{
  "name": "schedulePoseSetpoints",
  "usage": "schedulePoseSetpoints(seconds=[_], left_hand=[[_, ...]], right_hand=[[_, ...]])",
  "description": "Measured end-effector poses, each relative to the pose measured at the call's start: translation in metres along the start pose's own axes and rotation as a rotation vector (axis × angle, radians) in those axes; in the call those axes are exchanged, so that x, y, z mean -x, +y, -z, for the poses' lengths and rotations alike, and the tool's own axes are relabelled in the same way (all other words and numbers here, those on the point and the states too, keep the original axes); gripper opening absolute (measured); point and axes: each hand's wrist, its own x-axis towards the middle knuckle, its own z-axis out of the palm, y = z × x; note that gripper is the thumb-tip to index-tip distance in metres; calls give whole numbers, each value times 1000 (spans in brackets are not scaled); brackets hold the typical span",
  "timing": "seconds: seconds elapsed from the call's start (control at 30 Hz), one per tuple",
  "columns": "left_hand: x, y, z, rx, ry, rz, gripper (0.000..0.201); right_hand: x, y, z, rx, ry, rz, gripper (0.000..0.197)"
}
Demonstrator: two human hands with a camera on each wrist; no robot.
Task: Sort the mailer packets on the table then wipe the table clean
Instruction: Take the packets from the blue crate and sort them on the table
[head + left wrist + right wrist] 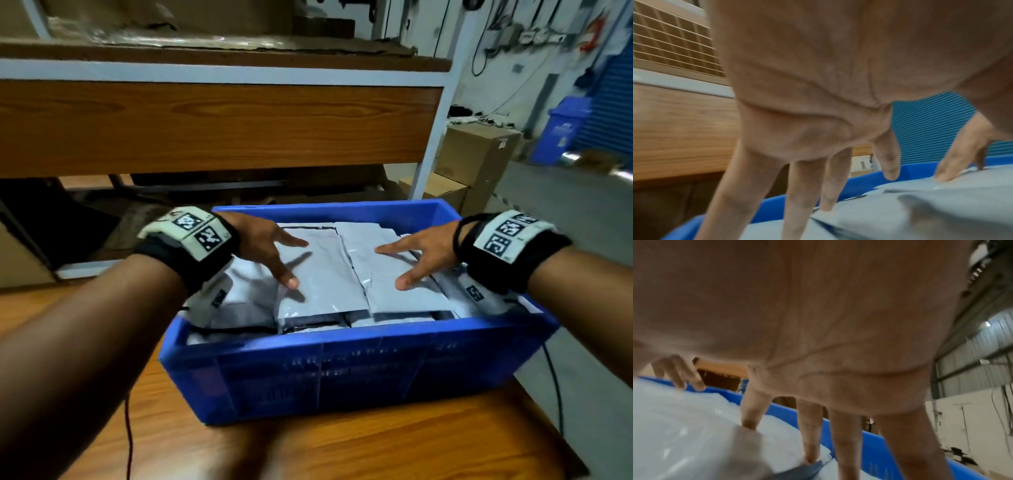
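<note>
Blue plastic crate (342,370) on wooden table (376,452), near its far right corner, packed full of grey mailer packets (318,274). Packets stacked flat in two side-by-side piles, top ones level with crate rim; more packets tucked along left and right crate walls. Left hand (263,245) over left pile, fingers spread and straight, thumb tip on top packet, nothing grasped. Right hand (421,257) over right pile, fingers spread and straight, fingertips (750,423) touching top packet, nothing grasped. Left wrist view: splayed fingers (830,186) reaching down to grey packet surface (920,211), blue crate rim (916,168) behind, other hand's fingertips on packets farther off. Right wrist view: whitish packet surface (684,426) under fingers, crate wall (875,449) just beyond. Black wrist straps with white marker tags (198,228) on both wrists. Red cable (128,442) lying on table near left forearm. Behind crate: wood-panelled shelf unit (219,126) with white frame. Cardboard boxes (476,154) on floor to right, blue bin (565,130) farther back. Whole head view motion-blurred.
</note>
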Motion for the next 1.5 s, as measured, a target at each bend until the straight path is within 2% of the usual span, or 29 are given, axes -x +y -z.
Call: schedulePoseSetpoints(seconds=[0.1, 0.17, 0.33, 0.47, 0.53, 0.63, 0.73, 0.83, 1.0, 1.13, 1.2, 1.33, 1.43, 1.5], left_hand=[[-9, 13, -10, -31, -63, -5, 96], [-9, 13, -8, -92, -42, -14, 93], [20, 5, 7, -72, 107, -49, 90], [58, 0, 0, 34, 263, -69, 105], [79, 1, -12, 62, 307, -53, 98], [105, 5, -45, 77, 344, 25, 91], [113, 11, -94, 40, 413, 189, 81], [106, 15, -141, -35, 487, 313, 70], [95, 13, -180, 3, 826, 302, 36], [94, 11, -189, 79, 974, 275, 24], [101, 10, -200, 62, 1039, 249, 25], [127, 9, -220, 54, 1083, 240, 46], [143, 11, -219, 133, 988, 238, 65], [149, 3, -208, 207, 925, 216, 68]], right_hand=[[0, -7, 5, -38, -6, -20, 82], [6, -12, 13, -40, 30, -11, 82], [38, -30, 35, -44, 200, 23, 88], [57, -41, 25, -63, 232, 82, 87], [63, -46, 13, -31, 231, 98, 86], [72, -49, -11, 33, 247, 107, 89], [78, -47, -49, -3, 325, 163, 94], [73, -37, -91, 41, 399, 95, 98], [62, -33, -124, 73, 538, 13, 79], [69, -40, -130, 37, 545, 8, 72], [79, -46, -136, 34, 533, 18, 72], [97, -59, -155, 66, 591, 51, 70], [108, -65, -162, 52, 633, 76, 68], [117, -64, -158, -62, 625, 114, 66]])
